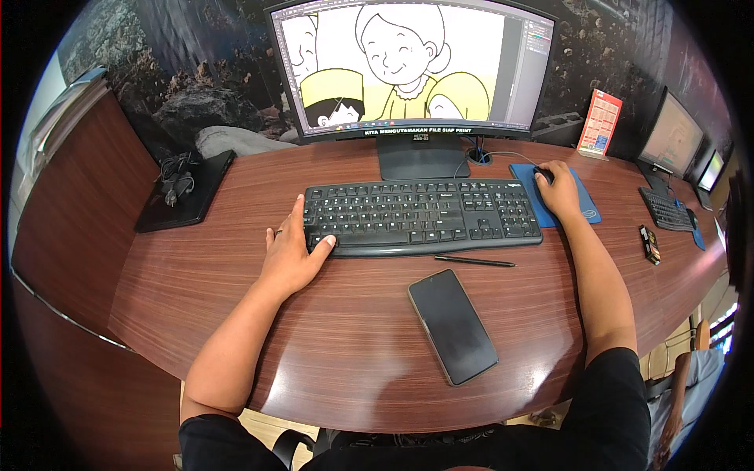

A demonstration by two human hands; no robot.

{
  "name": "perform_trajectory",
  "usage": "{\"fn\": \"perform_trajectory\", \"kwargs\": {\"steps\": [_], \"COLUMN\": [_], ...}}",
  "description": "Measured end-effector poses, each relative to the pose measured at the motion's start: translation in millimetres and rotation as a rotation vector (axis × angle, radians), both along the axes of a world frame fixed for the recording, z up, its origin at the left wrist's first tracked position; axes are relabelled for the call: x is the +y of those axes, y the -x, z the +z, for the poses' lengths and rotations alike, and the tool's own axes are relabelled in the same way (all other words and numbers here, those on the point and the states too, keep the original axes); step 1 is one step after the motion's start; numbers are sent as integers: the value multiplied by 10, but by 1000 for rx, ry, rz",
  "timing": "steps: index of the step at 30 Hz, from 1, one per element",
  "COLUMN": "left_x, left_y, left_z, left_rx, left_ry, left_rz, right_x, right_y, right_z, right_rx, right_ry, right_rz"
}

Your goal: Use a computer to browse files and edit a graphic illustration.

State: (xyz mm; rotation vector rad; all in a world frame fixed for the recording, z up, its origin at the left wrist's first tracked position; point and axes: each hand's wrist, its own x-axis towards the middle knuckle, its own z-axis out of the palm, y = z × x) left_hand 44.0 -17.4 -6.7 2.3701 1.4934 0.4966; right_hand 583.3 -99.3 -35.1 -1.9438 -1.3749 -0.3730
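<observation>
Keyboard is the landmark; mouse sits just off its upper right corner. Right hand curls round the mouse, on a blue mouse pad. Left hand is spread at the keyboard's left end, thumb over the lower corner keys; can't tell if pressing. Step, by my read: mouse-and-key work on the cartoon drawing on the monitor behind the keyboard. Next move calls for steady mouse grip, thumb ready on keys. Pen and phone lie in front of the keyboard.
</observation>
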Motion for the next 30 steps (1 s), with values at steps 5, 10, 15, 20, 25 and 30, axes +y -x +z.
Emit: {"fn": "perform_trajectory", "kwargs": {"steps": [5,10,15,20,25,30], "left_x": [0,1,6,2,4,3], "left_y": [3,-2,8,2,4,3], "left_z": [10,8,-3,5,-1,4], "left_rx": [1,10,10,7,4,7], "left_ry": [9,11,6,8,2,7], "left_rz": [-3,4,2,1,-3,-1], "right_x": [8,3,0,4,10,3], "right_y": [-22,-1,-6,-14,-24,-7], "right_z": [-7,7,4,7,-10,3], "right_rx": [-10,-4,-5,5,2,6], "right_ry": [11,14,13,28,20,24], "right_rz": [-4,-9,-13,-12,-11,-23]}}
